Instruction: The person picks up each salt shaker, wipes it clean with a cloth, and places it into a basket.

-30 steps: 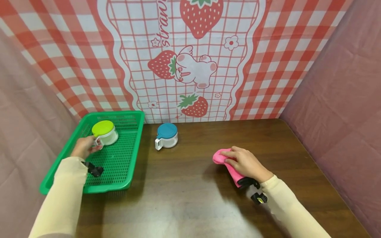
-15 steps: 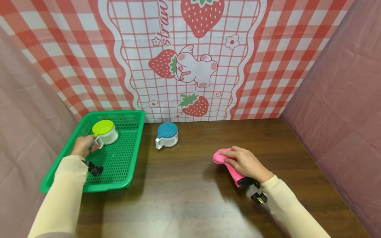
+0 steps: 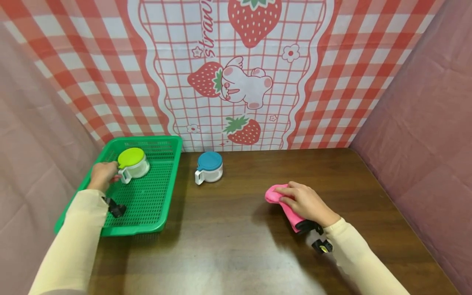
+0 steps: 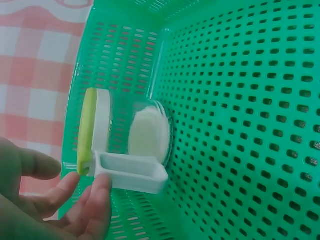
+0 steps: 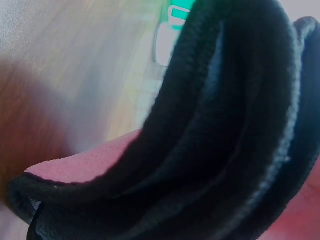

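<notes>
A seasoning jar with a lime-green lid [image 3: 131,157], clear body and white handle [image 4: 132,172] stands in the green basket [image 3: 167,196]. My left hand [image 3: 103,175] is at the handle side of this jar. In the left wrist view the thumb is apart from the lid, and the fingertips [image 4: 103,181] are right at the handle without curling round it. On the right, my right hand [image 3: 305,203] grips a folded pink cloth [image 3: 289,213] with black edging. That cloth's black edge [image 5: 235,125] fills much of the right wrist view, hiding the fingers.
A second jar with a blue lid [image 3: 209,161] stands on the brown wooden table [image 3: 228,229], right of the basket, its handle toward the front left. A red-checked strawberry curtain [image 3: 243,82] closes off the back. Pink cloth walls [image 3: 409,123] flank both sides.
My left hand has drawn slightly back from the jar's handle, its fingers loosening. The right hand keeps its grip on the cloth. The head view has shifted slightly.
</notes>
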Demonstrator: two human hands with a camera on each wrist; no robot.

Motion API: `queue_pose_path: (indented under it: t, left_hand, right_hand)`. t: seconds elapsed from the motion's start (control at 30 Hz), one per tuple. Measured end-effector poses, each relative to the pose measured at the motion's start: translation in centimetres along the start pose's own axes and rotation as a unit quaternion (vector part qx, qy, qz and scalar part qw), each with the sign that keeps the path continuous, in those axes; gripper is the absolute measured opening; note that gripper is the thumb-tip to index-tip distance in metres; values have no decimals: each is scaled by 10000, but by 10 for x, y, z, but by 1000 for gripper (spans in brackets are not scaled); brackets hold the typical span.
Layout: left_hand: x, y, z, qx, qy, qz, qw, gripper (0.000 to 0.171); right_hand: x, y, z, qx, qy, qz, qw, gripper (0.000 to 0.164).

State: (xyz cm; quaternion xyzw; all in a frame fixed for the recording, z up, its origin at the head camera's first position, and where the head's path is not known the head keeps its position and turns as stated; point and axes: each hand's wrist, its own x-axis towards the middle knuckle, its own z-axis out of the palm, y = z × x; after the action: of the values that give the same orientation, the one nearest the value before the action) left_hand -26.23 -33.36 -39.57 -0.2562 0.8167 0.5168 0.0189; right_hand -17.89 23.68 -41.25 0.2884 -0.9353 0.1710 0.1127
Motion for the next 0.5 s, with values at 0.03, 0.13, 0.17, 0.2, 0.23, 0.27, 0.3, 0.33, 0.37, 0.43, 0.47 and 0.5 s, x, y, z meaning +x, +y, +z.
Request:
queue_pose_path:
  t: [0.03,0.13,0.17,0.2,0.23,0.27,0.3,0.33,0.37,0.43,0.47,0.5]
  left_hand:
    - [-1,1,0,96,53,35,9999,52]
    - [-3,5,0,540,238,156,9981,51]
    - [-5,6,0,706,316,222,9968,51]
    - [-6,8,1,880,394,295,9949,52]
    - [-7,11,2,1028,466,357,9930,53]
    - [-9,13,3,1141,537,404,9912,53]
    - [-10,15,4,1216,593,446,9898,53]
    - [-11,18,6,1241,641,474,9891,54]
    - [-13,21,8,1256,672,495,9886,54]
    - [-15,26,13,1252,693,505,9884,55]
    - [-16,29,15,1240,700,509,9885,55]
    - [-18,31,17,1239,702,518,9885,55]
  right_hand:
    - [0,0,0,6,-16,19,10000,30]
    - [-1,0,1,31,-71,79,9999,31]
    - [-1,0,1,36,-70,90,9999,31]
    - [-1,0,1,37,-65,98,9999,31]
    - [-1,0,1,39,-57,95,9999,30]
    - [-1,0,0,38,-47,88,9999,30]
    - [-1,0,0,35,-32,69,10000,30]
    - [-1,0,0,31,-17,56,10000,30]
    - [-1,-1,0,28,-8,45,10000,29]
    - [-1,-1,0,26,-2,31,10000,29]
    - [-1,-1,-1,22,-2,30,10000,30]
    - [0,-1,-1,21,-9,29,10000,30]
